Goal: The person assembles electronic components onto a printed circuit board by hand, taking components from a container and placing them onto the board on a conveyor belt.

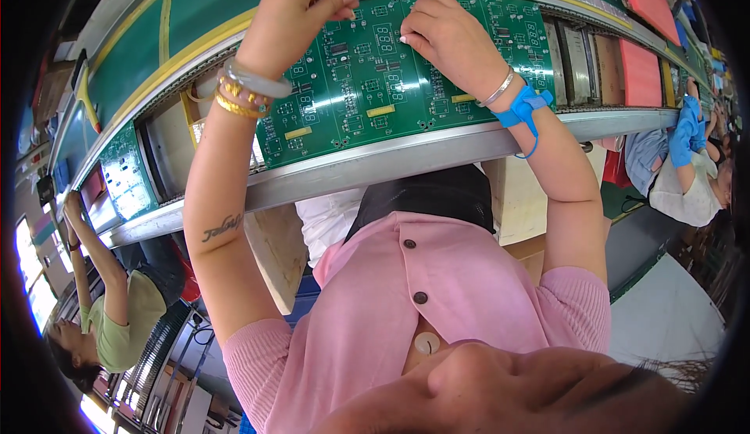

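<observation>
A large green circuit board (355, 86) lies across the metal conveyor rails in front of me, with small parts and digit displays on it. Over its far left part is my left hand (301, 8), fingers bent and thumb close to the forefinger. Whether something tiny is between those fingertips I cannot make out. My right hand (451, 35) hovers above or touches the board right of its middle, fingers curled and thumb against forefinger. Its fingertips are beside a digit display (383, 39); anything pinched there is too small to name. A blue wrist strap (525, 107) circles my right wrist.
The near metal rail (406, 151) runs between me and the board. Another green board (125, 175) sits further left, by a co-worker's hands (74, 209). Coral-coloured foam pieces (642, 75) lie to the right. Beyond the line is a green surface with yellow strips (166, 24).
</observation>
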`<action>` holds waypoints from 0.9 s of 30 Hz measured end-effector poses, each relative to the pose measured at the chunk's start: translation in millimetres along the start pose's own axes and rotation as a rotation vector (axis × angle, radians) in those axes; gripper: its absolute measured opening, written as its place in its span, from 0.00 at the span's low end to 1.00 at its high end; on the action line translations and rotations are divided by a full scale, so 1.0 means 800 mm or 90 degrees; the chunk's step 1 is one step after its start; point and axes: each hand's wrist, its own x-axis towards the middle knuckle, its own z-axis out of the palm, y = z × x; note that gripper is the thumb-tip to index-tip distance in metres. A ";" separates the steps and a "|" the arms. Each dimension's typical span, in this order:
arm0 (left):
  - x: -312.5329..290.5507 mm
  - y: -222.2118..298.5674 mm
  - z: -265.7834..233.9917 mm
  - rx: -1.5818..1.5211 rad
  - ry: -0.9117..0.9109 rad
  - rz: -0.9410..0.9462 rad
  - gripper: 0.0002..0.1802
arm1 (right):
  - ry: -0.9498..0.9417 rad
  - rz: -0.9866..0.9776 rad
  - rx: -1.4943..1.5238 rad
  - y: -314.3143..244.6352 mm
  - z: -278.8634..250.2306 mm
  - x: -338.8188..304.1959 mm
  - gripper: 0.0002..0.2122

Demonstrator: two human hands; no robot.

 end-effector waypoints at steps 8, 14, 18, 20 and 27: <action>-0.034 -0.015 0.012 0.099 0.040 0.139 0.07 | 0.003 -0.002 -0.050 -0.005 0.003 0.003 0.04; -0.045 -0.015 0.009 0.015 0.033 0.010 0.08 | 0.010 -0.014 -0.123 -0.015 0.006 0.008 0.04; -0.055 -0.015 -0.002 -0.060 0.027 -0.105 0.08 | -0.047 -0.053 -0.113 -0.002 0.000 0.014 0.03; -0.061 -0.014 -0.003 -0.059 0.026 -0.130 0.08 | -0.058 -0.049 -0.087 -0.004 -0.019 0.036 0.03; -0.042 -0.010 0.031 0.133 0.012 0.056 0.06 | 0.050 -0.073 -0.382 0.042 -0.006 0.145 0.07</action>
